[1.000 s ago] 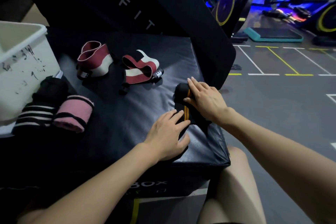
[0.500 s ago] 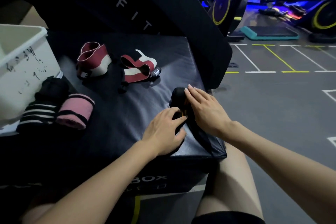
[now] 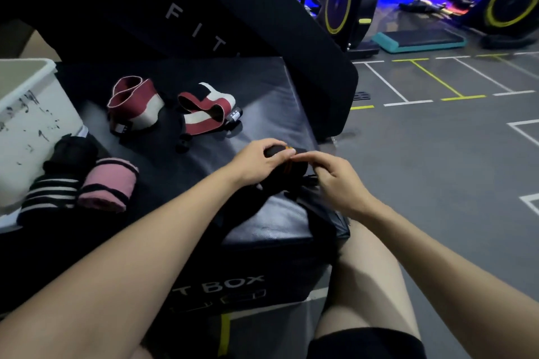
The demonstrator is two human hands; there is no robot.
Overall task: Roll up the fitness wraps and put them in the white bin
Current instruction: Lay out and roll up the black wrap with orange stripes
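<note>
A black wrap with orange stripes (image 3: 291, 165), partly rolled, sits near the front right corner of the black padded box (image 3: 262, 114). My left hand (image 3: 256, 162) grips the roll from the left and above. My right hand (image 3: 335, 181) pinches it from the right, fingertips meeting the left hand's. The wrap's loose black tail trails toward the box's front edge. The white bin (image 3: 26, 125) stands at the far left. Beside it lie a rolled black-and-white striped wrap (image 3: 49, 195) and a rolled pink wrap (image 3: 108, 186). Two unrolled maroon-and-white wraps (image 3: 134, 102) (image 3: 207, 111) lie further back.
A big black pad with white letters (image 3: 233, 9) leans behind the box. Grey gym floor with white and yellow lines (image 3: 437, 154) spreads to the right, with exercise bikes (image 3: 347, 6) and a teal step (image 3: 420, 41) beyond. My bare knees are below the box's front.
Both hands have gone from pressing flat on the black-and-orange wrap to closing around it, and the roll has grown thicker and lifted slightly off the box.
</note>
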